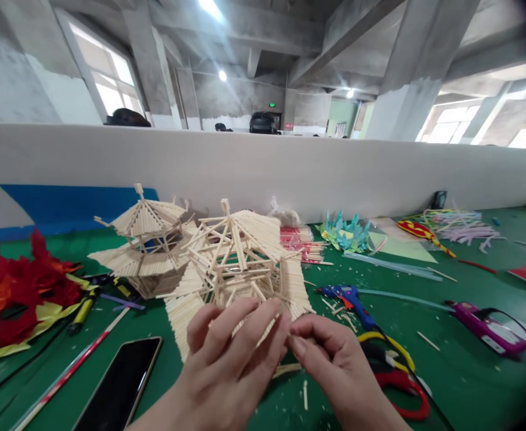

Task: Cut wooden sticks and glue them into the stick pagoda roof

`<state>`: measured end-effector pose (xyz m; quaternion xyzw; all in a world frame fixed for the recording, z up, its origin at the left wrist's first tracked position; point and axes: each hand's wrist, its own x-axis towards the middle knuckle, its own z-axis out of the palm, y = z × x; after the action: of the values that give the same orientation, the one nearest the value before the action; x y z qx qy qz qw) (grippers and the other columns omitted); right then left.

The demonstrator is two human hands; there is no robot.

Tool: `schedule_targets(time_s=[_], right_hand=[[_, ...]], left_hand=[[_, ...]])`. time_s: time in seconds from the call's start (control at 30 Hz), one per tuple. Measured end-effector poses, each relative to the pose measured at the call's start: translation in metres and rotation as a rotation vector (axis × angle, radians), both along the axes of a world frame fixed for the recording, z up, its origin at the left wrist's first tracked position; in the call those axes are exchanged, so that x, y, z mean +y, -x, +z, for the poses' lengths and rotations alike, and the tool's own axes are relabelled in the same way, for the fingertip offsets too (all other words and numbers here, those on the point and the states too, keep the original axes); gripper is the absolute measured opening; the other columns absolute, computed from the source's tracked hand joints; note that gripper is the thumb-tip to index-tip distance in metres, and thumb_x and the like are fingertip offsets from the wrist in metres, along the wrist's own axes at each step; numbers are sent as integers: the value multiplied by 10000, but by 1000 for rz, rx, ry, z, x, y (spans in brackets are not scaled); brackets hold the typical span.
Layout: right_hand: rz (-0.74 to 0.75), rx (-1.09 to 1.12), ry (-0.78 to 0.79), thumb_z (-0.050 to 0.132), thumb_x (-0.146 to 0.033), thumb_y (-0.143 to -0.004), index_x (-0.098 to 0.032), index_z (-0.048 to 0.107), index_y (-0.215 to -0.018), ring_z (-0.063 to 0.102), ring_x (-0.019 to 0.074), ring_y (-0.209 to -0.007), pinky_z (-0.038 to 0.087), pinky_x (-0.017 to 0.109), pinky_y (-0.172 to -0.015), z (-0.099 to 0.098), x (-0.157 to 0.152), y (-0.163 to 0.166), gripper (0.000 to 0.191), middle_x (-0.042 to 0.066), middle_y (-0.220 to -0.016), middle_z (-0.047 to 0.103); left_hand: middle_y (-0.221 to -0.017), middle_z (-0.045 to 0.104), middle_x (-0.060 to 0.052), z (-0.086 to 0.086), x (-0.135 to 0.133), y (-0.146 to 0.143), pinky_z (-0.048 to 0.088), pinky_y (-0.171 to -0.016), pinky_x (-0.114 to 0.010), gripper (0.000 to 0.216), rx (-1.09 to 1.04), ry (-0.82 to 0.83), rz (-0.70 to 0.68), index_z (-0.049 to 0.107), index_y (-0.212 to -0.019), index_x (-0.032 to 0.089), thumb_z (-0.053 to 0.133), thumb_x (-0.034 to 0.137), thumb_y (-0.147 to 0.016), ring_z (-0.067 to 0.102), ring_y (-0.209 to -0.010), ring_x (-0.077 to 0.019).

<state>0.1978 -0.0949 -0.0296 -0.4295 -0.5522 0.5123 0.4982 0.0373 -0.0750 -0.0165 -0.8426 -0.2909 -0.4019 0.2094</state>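
The left hand (227, 365) and the right hand (338, 362) meet fingertip to fingertip low in the head view, just above the green counter (469, 371). The right hand's thumb and forefinger are pinched shut on what looks like a thin pale wooden stick (267, 330), which runs under the left fingers. The left hand's fingers curl against the lower eave of the nearer pavilion model built of pale wooden sticks (240, 257). Whether they grip it or only rest there I cannot tell.

The model stands on the counter right beyond the knuckles, tilted and loosely braced. To do this well, I judge that the left hand should only steady the eave, never press, while the right lines the stick up with its neighbours before any push.

A second, tidier stick pavilion (148, 239) stands just beside it to the left. A blue glue gun (347, 296) lies near on the right, with red and yellow handled scissors (401, 383) beside the right wrist. A black phone (119, 383) lies to the left, and red paper flowers (15, 293) lie further out.
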Motion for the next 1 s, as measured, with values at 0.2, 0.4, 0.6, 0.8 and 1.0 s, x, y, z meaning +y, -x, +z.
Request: schedule_targets(time_s=[0.2, 0.4, 0.6, 0.8, 1.0], right_hand=[[-36, -315, -176, 476, -184, -759, -162, 542, -651, 216, 60, -440, 190, 191, -388, 9, -16, -16, 129, -80, -516, 283], [-54, -652, -524, 464, -135, -795, -158, 581, -731, 438, 78, -539, 323, 184, -513, 9, -24, -32, 135, -23, -609, 530], [88, -940, -603, 378, -235, -876, -157, 598, -776, 493, 127, -595, 347, 242, -565, 14, -29, -42, 254, 21, -644, 566], [145, -1037, -650, 345, -229, -877, -163, 627, -856, 524, 162, -595, 347, 277, -550, 2, -34, -35, 290, 39, -645, 601], [-236, -908, -334, 457, -334, -830, -214, 603, -912, 551, 133, -575, 423, 235, -546, -35, -39, -69, 206, 9, -688, 619]], left_hand=[[-1069, 629, -49, 5, -9, -8, 140, -990, -342, 286, 253, 107, -18, 552, -1097, 181, 498, 223, -820, 318, -1196, -212], [-961, 666, -21, 16, -18, -15, 237, -916, -315, 217, 343, 177, -14, 574, -988, 203, 488, 214, -790, 438, -1099, -211], [-665, 629, -1, 18, -21, -23, 355, -735, -355, 247, 396, 315, -79, 566, -705, 195, 369, 80, -797, 567, -670, -181], [-604, 577, -36, 0, -24, -21, 385, -489, -272, 225, 403, 458, -125, 544, -652, 175, 380, 67, -763, 507, -535, -167], [-637, 592, -43, -22, -31, -13, 420, -489, -262, 265, 217, 629, -137, 589, -754, 178, 343, 97, -808, 529, -560, -168]])
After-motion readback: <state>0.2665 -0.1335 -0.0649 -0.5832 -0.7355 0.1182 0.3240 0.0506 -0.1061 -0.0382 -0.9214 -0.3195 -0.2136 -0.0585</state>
